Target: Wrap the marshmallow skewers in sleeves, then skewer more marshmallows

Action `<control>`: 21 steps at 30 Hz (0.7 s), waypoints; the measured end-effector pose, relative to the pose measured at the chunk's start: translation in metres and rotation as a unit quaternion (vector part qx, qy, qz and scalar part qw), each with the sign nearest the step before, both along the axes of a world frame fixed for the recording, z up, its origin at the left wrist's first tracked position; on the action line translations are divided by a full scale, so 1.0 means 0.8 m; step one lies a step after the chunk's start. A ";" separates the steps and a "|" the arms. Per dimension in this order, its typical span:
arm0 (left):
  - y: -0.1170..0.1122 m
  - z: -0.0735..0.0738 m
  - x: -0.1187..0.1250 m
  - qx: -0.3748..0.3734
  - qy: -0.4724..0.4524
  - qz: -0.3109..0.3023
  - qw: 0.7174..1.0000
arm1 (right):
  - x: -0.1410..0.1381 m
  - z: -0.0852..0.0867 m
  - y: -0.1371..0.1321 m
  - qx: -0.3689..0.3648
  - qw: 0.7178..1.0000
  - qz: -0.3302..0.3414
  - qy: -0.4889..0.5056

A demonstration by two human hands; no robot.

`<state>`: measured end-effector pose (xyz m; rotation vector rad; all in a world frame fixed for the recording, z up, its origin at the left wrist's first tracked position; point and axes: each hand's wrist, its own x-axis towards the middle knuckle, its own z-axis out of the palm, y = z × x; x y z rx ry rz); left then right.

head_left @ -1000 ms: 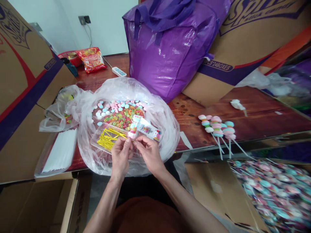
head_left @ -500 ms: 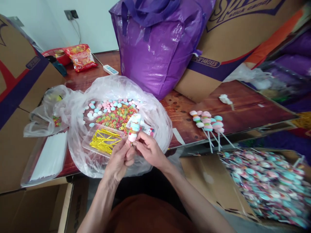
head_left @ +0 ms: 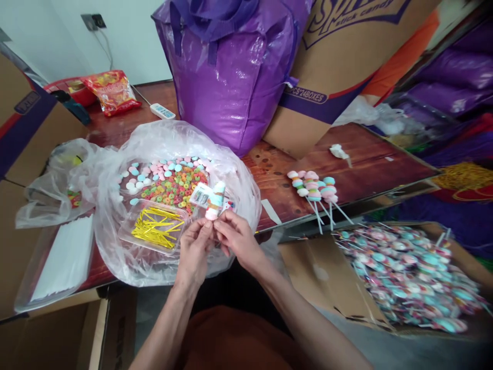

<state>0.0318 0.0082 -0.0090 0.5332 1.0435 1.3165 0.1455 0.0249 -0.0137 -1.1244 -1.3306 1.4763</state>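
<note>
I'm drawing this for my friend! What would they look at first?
Probably the big shiny purple bag at the back of the table. Next, the heap of colourful candy sticks in the open box, low on the right. Then the pastel candy stack in the middle, its lower end at the person's left hand and right hand.
</note>
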 end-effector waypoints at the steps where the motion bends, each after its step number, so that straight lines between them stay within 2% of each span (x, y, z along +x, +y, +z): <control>1: 0.003 0.003 0.001 -0.010 -0.027 -0.007 1.000 | 0.003 -0.002 -0.001 -0.007 1.000 -0.006 0.010; 2: 0.005 0.005 0.003 -0.022 -0.050 -0.014 0.998 | 0.007 -0.004 -0.003 0.021 0.999 -0.027 -0.001; 4: 0.008 0.010 0.005 -0.053 -0.092 -0.033 0.994 | 0.018 -0.007 -0.007 0.156 0.981 -0.092 -0.075; 7: 0.011 0.016 0.009 -0.109 -0.146 -0.059 0.982 | 0.035 -0.008 -0.010 0.379 0.891 -0.138 -0.208; 10: 0.011 0.019 0.015 -0.153 -0.185 -0.065 0.969 | 0.048 -0.010 -0.010 0.482 0.821 -0.134 -0.276; 12: 0.010 0.020 0.020 -0.169 -0.203 -0.070 0.962 | 0.052 -0.011 -0.009 0.509 0.794 -0.148 -0.296; 14: 0.008 0.021 0.023 -0.172 -0.209 -0.081 0.959 | 0.052 -0.012 -0.010 0.510 0.787 -0.159 -0.308; 19: 0.008 0.013 0.030 -0.133 -0.143 -0.100 0.976 | 0.044 -0.008 -0.017 0.445 0.802 -0.185 -0.353; 21: 0.013 0.010 0.036 -0.110 -0.134 -0.137 0.975 | 0.045 -0.003 -0.021 0.391 0.824 -0.217 -0.348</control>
